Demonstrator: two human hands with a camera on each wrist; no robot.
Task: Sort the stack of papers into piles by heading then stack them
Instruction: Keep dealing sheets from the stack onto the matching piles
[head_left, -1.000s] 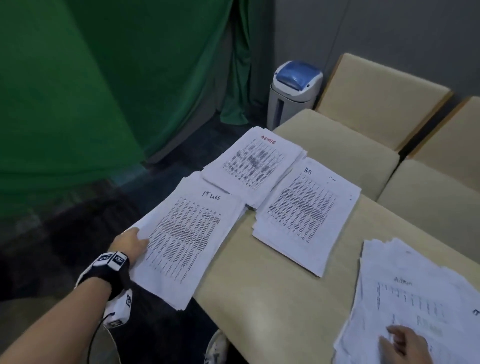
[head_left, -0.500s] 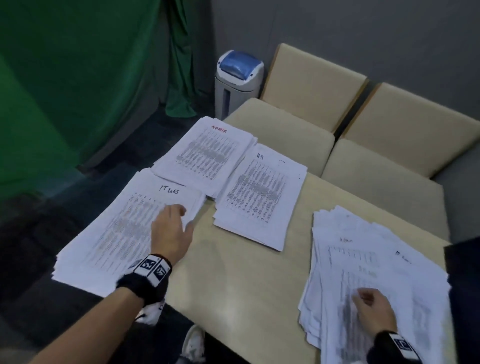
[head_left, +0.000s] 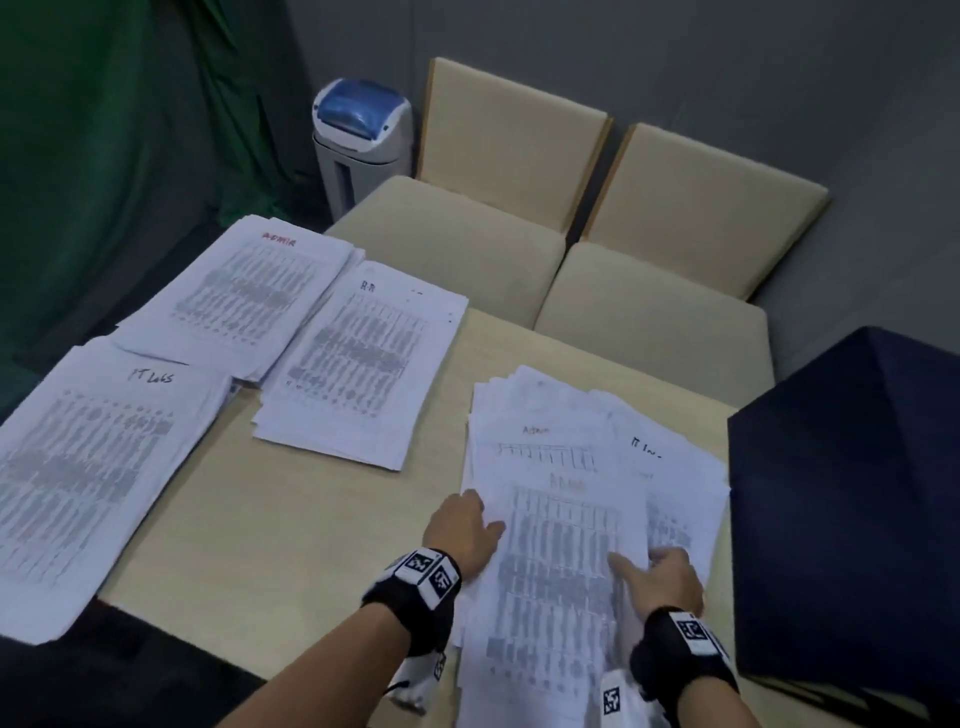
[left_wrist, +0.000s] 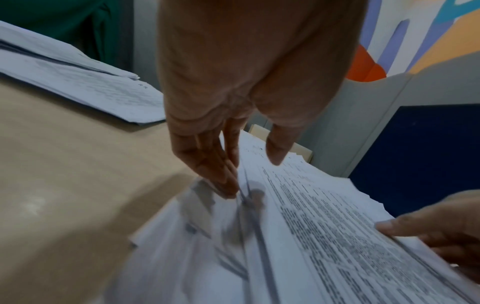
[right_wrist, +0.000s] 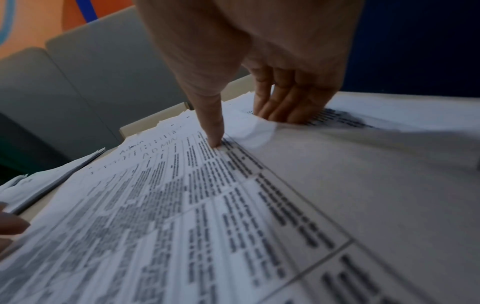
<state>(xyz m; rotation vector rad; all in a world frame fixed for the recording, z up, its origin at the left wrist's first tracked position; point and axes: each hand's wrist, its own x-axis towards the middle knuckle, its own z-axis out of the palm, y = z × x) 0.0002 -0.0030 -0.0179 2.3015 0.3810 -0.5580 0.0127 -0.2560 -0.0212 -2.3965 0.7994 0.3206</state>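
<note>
- The IT Logs pile (head_left: 98, 462), Admin pile (head_left: 244, 296) and HR pile (head_left: 358, 364) lie sorted on the table (head_left: 311, 519).
- Left hand (head_left: 462, 530): grip open, fingers at the unsorted stack's (head_left: 675, 467) left edge.
- Top sheet (head_left: 561, 582): thin, floppy, likely slippery; best lifted by one edge.
- Right hand (head_left: 670, 577): grip open, fingers flat on the stack.

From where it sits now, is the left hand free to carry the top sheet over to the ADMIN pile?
Probably yes: the left hand touches the top sheet, and only bare table and the HR pile lie before the ADMIN pile.
</note>
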